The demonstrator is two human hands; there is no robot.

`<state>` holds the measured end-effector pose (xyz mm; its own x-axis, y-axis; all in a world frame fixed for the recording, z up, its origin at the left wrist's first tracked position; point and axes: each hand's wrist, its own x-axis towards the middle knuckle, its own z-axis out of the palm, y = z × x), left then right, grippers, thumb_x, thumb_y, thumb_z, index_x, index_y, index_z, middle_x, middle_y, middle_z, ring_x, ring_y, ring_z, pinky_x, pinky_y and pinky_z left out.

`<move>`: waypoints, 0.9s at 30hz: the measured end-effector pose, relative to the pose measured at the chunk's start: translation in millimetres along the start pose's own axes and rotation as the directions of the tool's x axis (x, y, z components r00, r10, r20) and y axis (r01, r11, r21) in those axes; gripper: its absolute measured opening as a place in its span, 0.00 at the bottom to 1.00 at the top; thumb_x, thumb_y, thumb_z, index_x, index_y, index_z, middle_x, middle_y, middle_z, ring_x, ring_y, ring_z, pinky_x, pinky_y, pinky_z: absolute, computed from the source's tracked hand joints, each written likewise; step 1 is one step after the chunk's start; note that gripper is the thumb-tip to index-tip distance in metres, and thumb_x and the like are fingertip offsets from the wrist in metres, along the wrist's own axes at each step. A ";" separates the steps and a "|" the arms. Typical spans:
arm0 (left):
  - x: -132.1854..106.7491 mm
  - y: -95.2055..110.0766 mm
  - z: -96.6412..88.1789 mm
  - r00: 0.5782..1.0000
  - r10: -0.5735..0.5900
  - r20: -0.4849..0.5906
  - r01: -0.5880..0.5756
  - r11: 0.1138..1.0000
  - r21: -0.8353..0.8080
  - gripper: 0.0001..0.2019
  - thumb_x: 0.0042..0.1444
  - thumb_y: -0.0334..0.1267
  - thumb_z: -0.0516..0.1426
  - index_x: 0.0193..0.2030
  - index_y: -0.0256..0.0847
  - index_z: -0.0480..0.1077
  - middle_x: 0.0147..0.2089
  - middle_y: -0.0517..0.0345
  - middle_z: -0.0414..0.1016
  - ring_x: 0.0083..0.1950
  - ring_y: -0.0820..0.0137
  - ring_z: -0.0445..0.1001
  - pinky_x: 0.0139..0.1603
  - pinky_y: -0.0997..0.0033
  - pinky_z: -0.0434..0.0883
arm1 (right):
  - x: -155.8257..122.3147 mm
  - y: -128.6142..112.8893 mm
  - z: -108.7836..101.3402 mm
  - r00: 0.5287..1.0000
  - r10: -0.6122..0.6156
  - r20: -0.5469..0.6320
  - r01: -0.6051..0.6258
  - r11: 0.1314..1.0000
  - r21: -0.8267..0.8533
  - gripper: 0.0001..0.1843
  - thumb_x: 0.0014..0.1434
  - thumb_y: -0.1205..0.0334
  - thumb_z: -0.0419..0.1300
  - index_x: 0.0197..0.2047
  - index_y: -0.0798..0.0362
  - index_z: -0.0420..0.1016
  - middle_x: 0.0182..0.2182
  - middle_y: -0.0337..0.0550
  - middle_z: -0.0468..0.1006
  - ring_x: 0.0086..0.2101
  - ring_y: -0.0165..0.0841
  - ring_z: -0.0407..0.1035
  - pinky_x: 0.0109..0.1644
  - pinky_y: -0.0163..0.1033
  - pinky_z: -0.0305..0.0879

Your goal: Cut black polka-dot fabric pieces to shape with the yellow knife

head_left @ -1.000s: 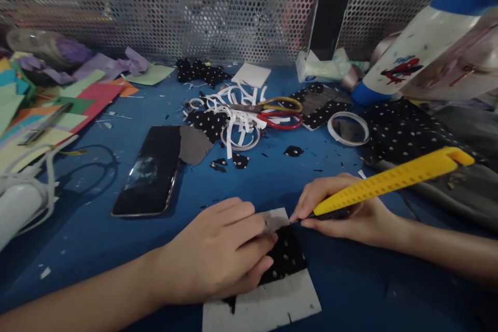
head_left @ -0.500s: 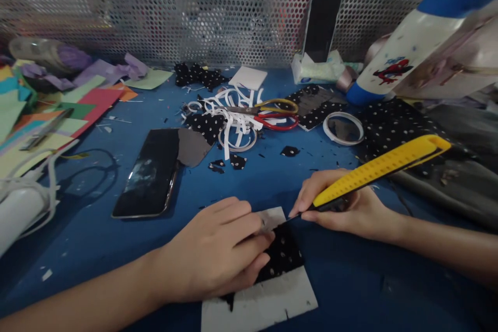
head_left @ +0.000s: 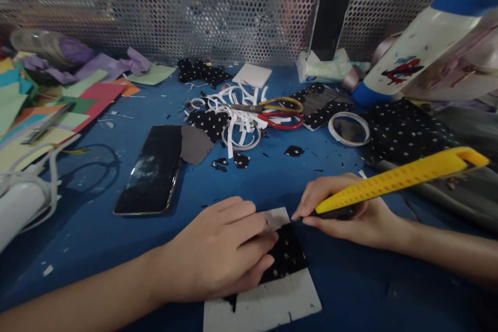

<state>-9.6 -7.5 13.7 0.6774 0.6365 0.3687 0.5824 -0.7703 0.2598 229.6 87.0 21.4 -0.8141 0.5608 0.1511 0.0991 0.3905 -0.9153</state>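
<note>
The left hand (head_left: 221, 251) presses flat, fingers together, on the dotted fabric (head_left: 286, 259) over white card (head_left: 268, 306). The right hand (head_left: 350, 212) pinches a yellow knife (head_left: 400, 179), tip at the fabric's edge.

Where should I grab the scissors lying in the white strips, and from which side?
Probably by the loops: the scissors lie flat with the yellow and red handle loops pointing right, clear of the white paper strips that tangle around the blades on the left. Come from the right and above, hooking the loops; the tape ring sits further right, apart from them.
</note>
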 end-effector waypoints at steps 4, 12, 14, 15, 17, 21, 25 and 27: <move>-0.1 0.1 -0.1 1.000 0.005 0.020 -0.005 1.000 0.008 0.11 0.64 0.33 0.49 0.46 0.36 0.72 0.33 0.56 0.69 0.31 0.69 0.62 0.30 0.66 0.61 | -1.3 -3.9 -1.6 0.992 -0.078 0.098 0.089 0.990 -0.111 0.07 0.54 0.72 0.65 0.36 0.52 0.76 0.33 0.42 0.82 0.33 0.31 0.77 0.36 0.33 0.72; -0.7 -0.4 0.6 1.000 0.008 0.011 -0.008 1.000 0.001 0.11 0.64 0.33 0.49 0.45 0.36 0.72 0.33 0.57 0.69 0.32 0.69 0.63 0.32 0.67 0.62 | -1.2 6.5 -1.8 0.997 -0.012 -0.082 0.018 0.997 0.080 0.06 0.54 0.71 0.67 0.35 0.54 0.75 0.32 0.43 0.80 0.33 0.32 0.77 0.36 0.35 0.74; -0.8 -0.7 0.5 1.000 0.007 0.012 -0.007 1.000 0.000 0.11 0.64 0.32 0.49 0.45 0.36 0.72 0.33 0.57 0.69 0.32 0.69 0.63 0.32 0.68 0.62 | -1.3 7.6 -1.9 0.998 -0.021 -0.066 0.026 0.996 0.088 0.06 0.54 0.71 0.67 0.36 0.54 0.75 0.32 0.42 0.80 0.33 0.32 0.77 0.36 0.35 0.73; -0.9 -0.9 0.4 1.000 0.008 0.013 -0.008 1.000 -0.001 0.11 0.64 0.32 0.50 0.45 0.37 0.72 0.33 0.57 0.69 0.32 0.70 0.63 0.32 0.68 0.62 | -1.3 7.9 -1.9 0.998 -0.026 -0.055 0.031 0.995 0.090 0.07 0.54 0.71 0.67 0.36 0.54 0.75 0.32 0.42 0.80 0.33 0.32 0.77 0.36 0.34 0.73; -1.1 -1.1 0.3 1.000 0.005 0.013 -0.005 1.000 0.002 0.11 0.64 0.32 0.50 0.46 0.37 0.72 0.33 0.57 0.69 0.32 0.69 0.63 0.32 0.68 0.62 | -1.3 8.3 -1.7 0.999 -0.026 -0.042 0.029 0.996 0.082 0.07 0.54 0.71 0.67 0.36 0.53 0.75 0.32 0.41 0.79 0.33 0.31 0.76 0.36 0.34 0.73; -1.0 -0.6 -0.3 1.000 -0.003 0.020 0.004 1.000 -0.003 0.12 0.65 0.33 0.49 0.46 0.37 0.73 0.33 0.56 0.70 0.32 0.69 0.64 0.32 0.67 0.62 | -1.1 7.0 -2.1 0.999 -0.006 -0.036 0.006 1.000 0.009 0.05 0.55 0.70 0.66 0.35 0.53 0.74 0.31 0.41 0.79 0.32 0.31 0.76 0.36 0.34 0.73; -0.6 -0.1 -0.2 1.000 -0.004 0.006 0.004 1.000 -0.020 0.12 0.65 0.33 0.49 0.45 0.36 0.73 0.33 0.55 0.70 0.31 0.69 0.63 0.31 0.67 0.61 | -1.3 2.7 -3.9 0.999 -0.035 0.033 0.037 0.997 -0.067 0.06 0.55 0.71 0.65 0.36 0.53 0.74 0.31 0.41 0.80 0.33 0.30 0.76 0.35 0.33 0.71; -0.7 -0.4 0.0 1.000 -0.003 0.007 0.003 1.000 -0.022 0.13 0.65 0.34 0.49 0.46 0.35 0.73 0.33 0.55 0.70 0.31 0.69 0.62 0.31 0.67 0.61 | -1.0 1.1 -3.8 0.997 -0.048 0.061 0.053 0.995 -0.086 0.08 0.55 0.72 0.65 0.37 0.52 0.74 0.31 0.40 0.80 0.33 0.31 0.76 0.35 0.33 0.70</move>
<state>-10.3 -7.7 13.3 0.6791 0.6390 0.3614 0.5744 -0.7690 0.2804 232.7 89.7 21.7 -0.8511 0.4959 0.1723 0.1041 0.4811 -0.8705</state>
